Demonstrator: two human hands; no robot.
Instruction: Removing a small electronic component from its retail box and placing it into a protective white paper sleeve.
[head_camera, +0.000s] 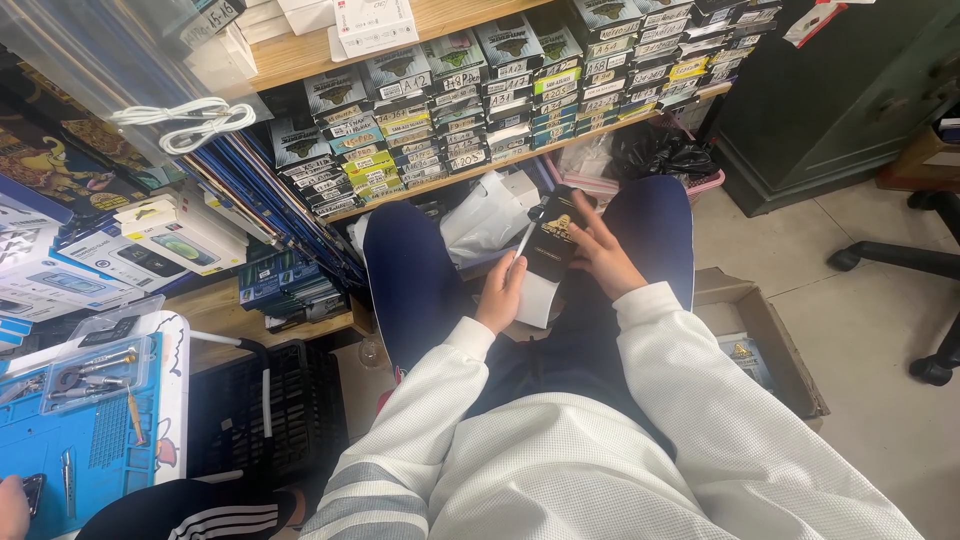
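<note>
I sit with my knees apart in dark blue trousers. My right hand (600, 255) grips a slim black box (556, 232) with a gold picture on its face. My left hand (500, 292) holds a thin white pen-like stick (523, 240) whose tip rests against the box's left edge. A white flat packet (537, 297) lies between my knees just under both hands. Both arms wear white sleeves.
Wooden shelves (300, 55) ahead carry rows of several small labelled boxes (450, 110). A blue work mat (90, 440) with tools sits at lower left, another person's fingers (12, 505) at its corner. An open cardboard box (775, 345) lies right, an office chair base (930, 265) beyond.
</note>
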